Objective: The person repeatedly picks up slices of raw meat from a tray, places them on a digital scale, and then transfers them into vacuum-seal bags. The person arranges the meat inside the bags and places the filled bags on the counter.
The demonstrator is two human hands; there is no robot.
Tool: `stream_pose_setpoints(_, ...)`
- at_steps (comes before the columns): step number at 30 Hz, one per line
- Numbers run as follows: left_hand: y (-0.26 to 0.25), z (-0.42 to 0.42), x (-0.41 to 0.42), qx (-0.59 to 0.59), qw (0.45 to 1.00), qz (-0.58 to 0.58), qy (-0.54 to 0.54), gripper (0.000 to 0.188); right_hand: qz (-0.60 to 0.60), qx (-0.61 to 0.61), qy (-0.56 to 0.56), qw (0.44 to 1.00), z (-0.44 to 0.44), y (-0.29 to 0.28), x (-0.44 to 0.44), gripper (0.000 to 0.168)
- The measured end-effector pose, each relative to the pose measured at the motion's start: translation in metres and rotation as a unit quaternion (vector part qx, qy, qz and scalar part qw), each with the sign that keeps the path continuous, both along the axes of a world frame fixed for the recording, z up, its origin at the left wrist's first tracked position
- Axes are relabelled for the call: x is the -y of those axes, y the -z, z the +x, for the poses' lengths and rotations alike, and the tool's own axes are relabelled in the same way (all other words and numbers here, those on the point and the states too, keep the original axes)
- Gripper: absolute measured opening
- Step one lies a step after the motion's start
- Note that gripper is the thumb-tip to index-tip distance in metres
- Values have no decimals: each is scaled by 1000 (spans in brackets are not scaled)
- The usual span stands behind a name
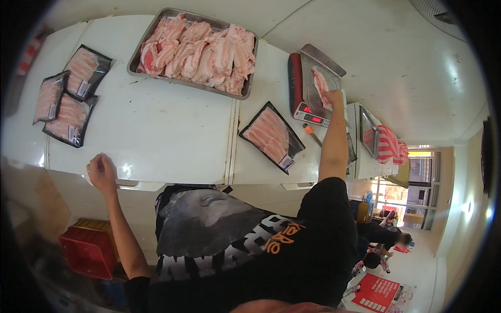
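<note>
My right hand [334, 100] is over the metal pan of a red digital scale [296, 84], its fingers on the end of a strip of sliced raw meat [320, 82]. The scale's red display is lit. Near the white counter's front edge, my left hand [101, 170] is loosely curled and holds nothing that I can see. A steel tray [188, 84] heaped with raw meat slices [199, 54] stands at the back. Left of the scale lies a wrapped black pack of meat slices [270, 135] bearing a label.
Several wrapped meat packs [64, 113] lie at the far left. An orange-handled tool [309, 129] is beside the scale. Red and yellow crates [88, 250] stand below the counter. Another tray [368, 131] and striped bags [387, 144] are farther right; people [379, 234] are in the background.
</note>
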State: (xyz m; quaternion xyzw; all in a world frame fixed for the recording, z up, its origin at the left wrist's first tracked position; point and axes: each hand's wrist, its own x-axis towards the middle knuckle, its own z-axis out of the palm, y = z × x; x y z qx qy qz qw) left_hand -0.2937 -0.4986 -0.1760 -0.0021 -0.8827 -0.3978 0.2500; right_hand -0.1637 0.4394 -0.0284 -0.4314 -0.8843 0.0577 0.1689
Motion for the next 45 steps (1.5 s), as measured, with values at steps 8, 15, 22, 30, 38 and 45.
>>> stream_pose_setpoints(8, 18, -4, 8, 16, 999, 34, 9, 15, 135, -88, -79, 984, -4, 15, 19, 39)
stream_pose_setpoints(15, 3, 0, 12, 7, 1000, 2, 12, 13, -334, -224, -4, 916, -12, -30, 27, 22)
stream_pose_setpoints(22, -2, -2, 4, -13, 1000, -8, 11, 8, -418, -430, -125, 790, -4, -107, 49, 22)
stream_pose_setpoints(30, 3, 0, 6, 3, 1000, -5, 15, 13, -393, -433, -188, 789, -2, -148, 109, 27)
stream_pose_setpoints(38, 2, 3, 5, -4, 1000, 24, -15, 17, -348, -456, -166, 802, 12, -103, 21, 30)
stream_pose_setpoints(45, 36, 83, -39, 29, 975, 190, -115, 23, 32, -85, -129, 987, 54, -8, -47, 40)
